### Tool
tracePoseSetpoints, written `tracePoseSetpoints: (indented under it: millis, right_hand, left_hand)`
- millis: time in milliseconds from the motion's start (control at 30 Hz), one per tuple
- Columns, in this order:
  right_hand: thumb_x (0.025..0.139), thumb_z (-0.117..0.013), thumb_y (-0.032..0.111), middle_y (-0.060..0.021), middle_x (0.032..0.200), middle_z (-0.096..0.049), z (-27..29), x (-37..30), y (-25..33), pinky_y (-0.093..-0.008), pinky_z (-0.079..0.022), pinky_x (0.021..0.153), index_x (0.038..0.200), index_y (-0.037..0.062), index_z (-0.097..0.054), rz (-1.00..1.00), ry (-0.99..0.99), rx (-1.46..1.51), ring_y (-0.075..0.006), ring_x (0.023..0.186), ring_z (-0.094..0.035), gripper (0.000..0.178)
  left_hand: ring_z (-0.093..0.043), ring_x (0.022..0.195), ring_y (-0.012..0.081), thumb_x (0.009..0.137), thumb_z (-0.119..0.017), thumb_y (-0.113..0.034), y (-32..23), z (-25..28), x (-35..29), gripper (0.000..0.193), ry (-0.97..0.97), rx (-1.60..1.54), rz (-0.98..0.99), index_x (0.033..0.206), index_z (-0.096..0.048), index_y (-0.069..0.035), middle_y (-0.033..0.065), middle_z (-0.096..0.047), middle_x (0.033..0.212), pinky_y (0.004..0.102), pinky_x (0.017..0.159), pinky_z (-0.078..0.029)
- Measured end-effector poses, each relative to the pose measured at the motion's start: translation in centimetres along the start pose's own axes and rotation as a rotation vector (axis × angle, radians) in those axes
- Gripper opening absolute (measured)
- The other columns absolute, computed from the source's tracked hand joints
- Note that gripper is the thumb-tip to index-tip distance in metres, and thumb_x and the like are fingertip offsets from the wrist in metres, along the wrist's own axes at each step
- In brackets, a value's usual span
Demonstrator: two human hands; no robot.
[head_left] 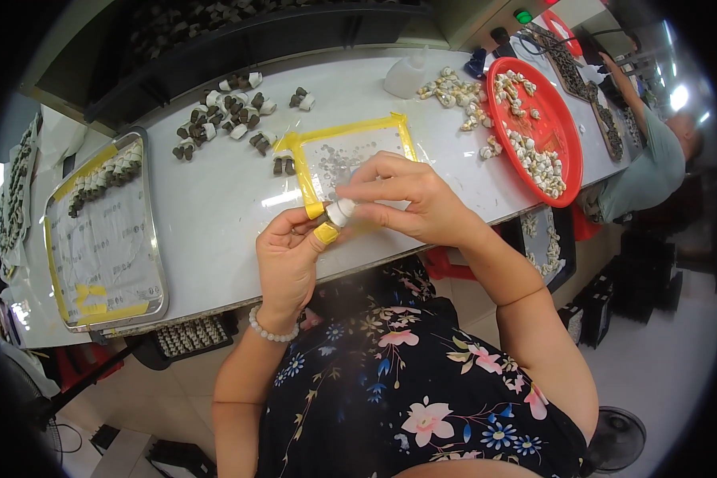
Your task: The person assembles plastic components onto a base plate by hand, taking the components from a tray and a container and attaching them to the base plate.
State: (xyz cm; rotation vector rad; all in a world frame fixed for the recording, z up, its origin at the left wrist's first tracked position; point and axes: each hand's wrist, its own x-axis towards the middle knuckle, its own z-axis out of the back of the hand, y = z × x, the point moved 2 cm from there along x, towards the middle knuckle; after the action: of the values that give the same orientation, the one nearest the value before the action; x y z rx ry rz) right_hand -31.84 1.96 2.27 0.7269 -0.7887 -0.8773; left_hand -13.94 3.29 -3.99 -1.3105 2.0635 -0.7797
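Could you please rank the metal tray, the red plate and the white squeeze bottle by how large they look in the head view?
1. Metal tray
2. Red plate, clearly smaller, though fisheye bending makes it less sure
3. White squeeze bottle

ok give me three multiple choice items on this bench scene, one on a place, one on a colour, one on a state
1. Where does the round red plastic tray of pale parts lie?
A. at the right end of the white worktable
B. at its left end
C. on the floor

2. What colour is the tape on the left hand's fingertips?
A. blue
B. yellow
C. green

3. How is the small white cap-shaped part held?
A. lying loose on the table
B. in the left hand alone
C. pinched between both hands, the right hand from above

Answers:
1. A, the tray sits at the right end, beside a loose heap of pale parts.
2. B, yellow tape wraps the fingertips.
3. C, fingers of both hands meet on the part above the table edge.
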Motion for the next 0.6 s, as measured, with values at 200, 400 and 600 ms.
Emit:
tracePoseSetpoints:
  millis: [200, 400, 600]
  right_hand:
    - [0.076, -0.065, 0.003, -0.0097, 0.088, -0.060, -0.3, -0.6, -0.2, -0.0289, -0.046, 0.072, 0.104, 0.0013, -0.064, -0.068, 0.011, 0.092, -0.0199, 0.082, -0.058, 0.028]
    - [0.080, -0.062, 0.004, -0.0113, 0.092, -0.061, 1.9, -2.4, -0.9, -0.0301, -0.046, 0.076, 0.107, 0.0019, -0.063, -0.180, -0.021, 0.075, -0.0223, 0.086, -0.059, 0.027]
    - [0.074, -0.059, 0.001, -0.0127, 0.097, -0.060, 9.4, -6.8, -3.0, -0.0361, -0.045, 0.080, 0.097, 0.0000, -0.062, -0.323, -0.325, -0.881, -0.0299, 0.092, -0.055, 0.023]
  left_hand:
    - [-0.062, 0.089, 0.0215, 0.082, -0.059, 0.005, 0.5, -0.2, -0.1, 0.017, 0.014, 0.042, -0.017, 0.098, -0.055, 0.007, 0.0158, -0.062, 0.097, 0.0358, 0.078, -0.055]
    - [-0.061, 0.088, 0.0221, 0.081, -0.058, 0.007, 0.2, -0.4, 0.3, 0.022, 0.055, 0.137, 0.041, 0.102, -0.050, 0.007, 0.0157, -0.059, 0.100, 0.0361, 0.080, -0.054]
    - [-0.058, 0.095, 0.0192, 0.078, -0.057, 0.009, -0.9, -0.6, -0.4, 0.026, 0.068, 0.115, -0.070, 0.102, -0.049, 0.003, 0.0131, -0.057, 0.103, 0.0340, 0.087, -0.048]
